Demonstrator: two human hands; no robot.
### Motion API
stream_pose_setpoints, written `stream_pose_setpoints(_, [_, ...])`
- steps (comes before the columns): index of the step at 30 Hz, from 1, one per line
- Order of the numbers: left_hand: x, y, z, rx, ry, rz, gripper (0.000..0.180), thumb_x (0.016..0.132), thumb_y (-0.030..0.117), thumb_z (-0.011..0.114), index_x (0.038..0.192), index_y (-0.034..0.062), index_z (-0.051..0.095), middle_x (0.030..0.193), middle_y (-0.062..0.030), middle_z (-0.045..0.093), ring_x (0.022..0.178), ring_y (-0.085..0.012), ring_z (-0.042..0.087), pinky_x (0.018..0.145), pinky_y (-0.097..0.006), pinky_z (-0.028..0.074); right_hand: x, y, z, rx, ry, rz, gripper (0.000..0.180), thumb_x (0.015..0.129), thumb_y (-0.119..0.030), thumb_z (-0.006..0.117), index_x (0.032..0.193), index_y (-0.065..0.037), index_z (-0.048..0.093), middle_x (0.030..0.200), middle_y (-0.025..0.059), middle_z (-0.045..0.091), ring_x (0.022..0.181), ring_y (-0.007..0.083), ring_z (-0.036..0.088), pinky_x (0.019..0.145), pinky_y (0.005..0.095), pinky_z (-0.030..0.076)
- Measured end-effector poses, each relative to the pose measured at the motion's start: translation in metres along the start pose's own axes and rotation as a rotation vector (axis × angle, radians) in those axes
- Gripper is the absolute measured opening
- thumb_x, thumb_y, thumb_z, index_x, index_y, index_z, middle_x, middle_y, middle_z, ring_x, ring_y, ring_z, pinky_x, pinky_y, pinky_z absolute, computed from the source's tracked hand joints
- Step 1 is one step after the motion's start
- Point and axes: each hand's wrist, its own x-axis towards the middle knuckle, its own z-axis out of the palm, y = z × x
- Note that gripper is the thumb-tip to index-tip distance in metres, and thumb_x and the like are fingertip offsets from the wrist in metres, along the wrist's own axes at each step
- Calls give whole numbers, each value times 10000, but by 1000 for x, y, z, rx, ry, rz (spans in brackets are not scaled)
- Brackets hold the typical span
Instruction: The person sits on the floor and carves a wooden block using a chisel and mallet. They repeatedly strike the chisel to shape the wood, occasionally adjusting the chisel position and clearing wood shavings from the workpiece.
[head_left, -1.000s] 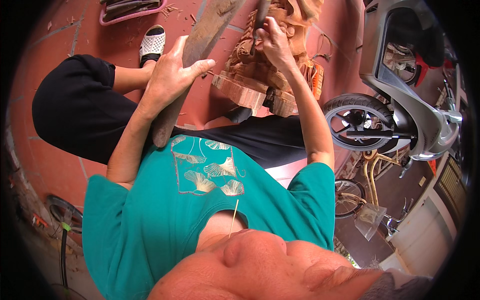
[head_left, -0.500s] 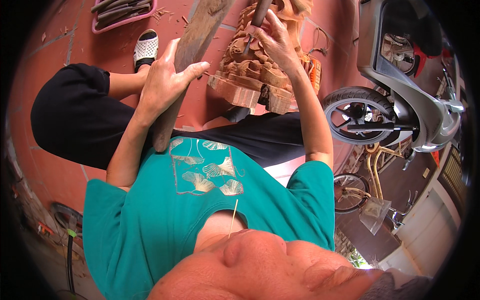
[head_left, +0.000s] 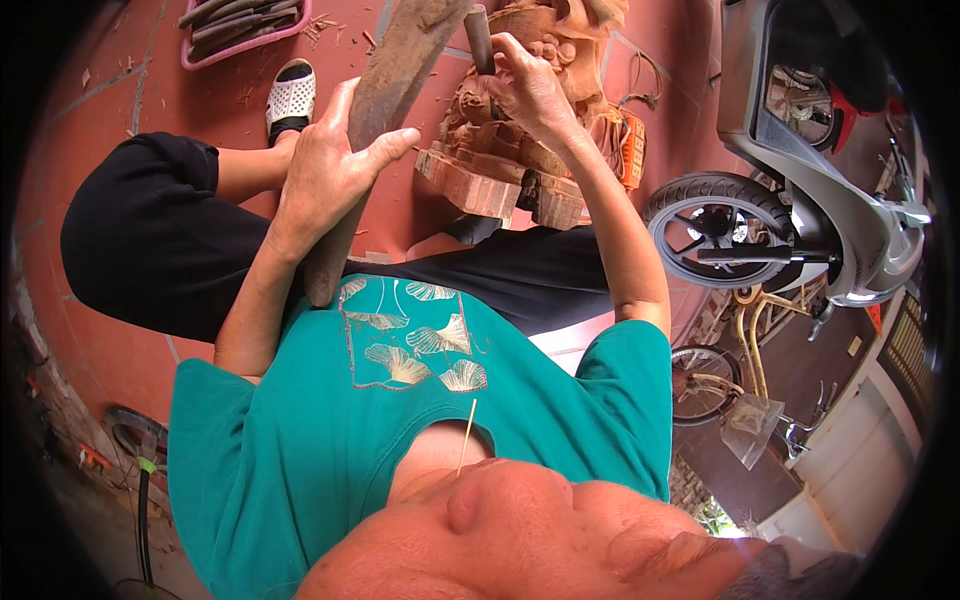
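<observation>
with our left hand (head_left: pixel 328 168) we are clamping fingers round a wooden club (head_left: pixel 402 72); with our right hand (head_left: pixel 530 92), round a tool handle (head_left: pixel 480 40) above the carved wood (head_left: pixel 487 140). a pink basket (head_left: pixel 250 46) is holding dark tools (head_left: pixel 238 30).

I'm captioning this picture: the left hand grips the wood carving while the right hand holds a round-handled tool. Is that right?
Not quite: the head view shows the left hand gripping a long wooden club, not the wood carving. The right hand does hold a round-handled tool.
</observation>
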Motion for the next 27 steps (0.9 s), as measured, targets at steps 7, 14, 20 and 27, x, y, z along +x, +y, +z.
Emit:
stream_pose_setpoints(7, [1, 7, 1, -83, 0, -59, 642, 931, 365, 747, 1351, -52, 499, 1025, -219, 732, 952, -260, 729, 873, -372, 562, 0, -11, -1, -117, -55, -41, 436, 881, -200, 772, 1225, -84, 531, 936, 189, 724, 888, 379, 723, 750, 459, 553])
stream_pose_setpoints(14, [0, 0, -4, -115, -11, -5, 587, 929, 361, 739, 1305, -37, 528, 984, -167, 739, 896, -236, 725, 847, -356, 560, 2, -7, 3, -131, -60, -68, 428, 882, -211, 761, 1223, -87, 535, 920, 204, 716, 882, 412, 712, 734, 493, 549])
stream_pose_setpoints(20, [4, 11, -9, 7, 10, -58, 568, 915, 355, 744, 1284, -18, 527, 1013, -197, 739, 915, -283, 733, 840, -383, 560, 3, -9, 6, -165, -70, -39, 402, 881, -210, 765, 1192, -84, 544, 905, 213, 716, 854, 420, 715, 717, 504, 545])
stream_pose_setpoints(27, [0, -5, -9, -73, -75, -80, 653, 906, 380, 767, 1340, -33, 507, 1010, -220, 737, 936, -281, 737, 832, -392, 567, 2, -1, -9, -102, 97, -25, 377, 889, -206, 772, 1139, -31, 551, 814, 171, 719, 756, 337, 728, 667, 443, 545])
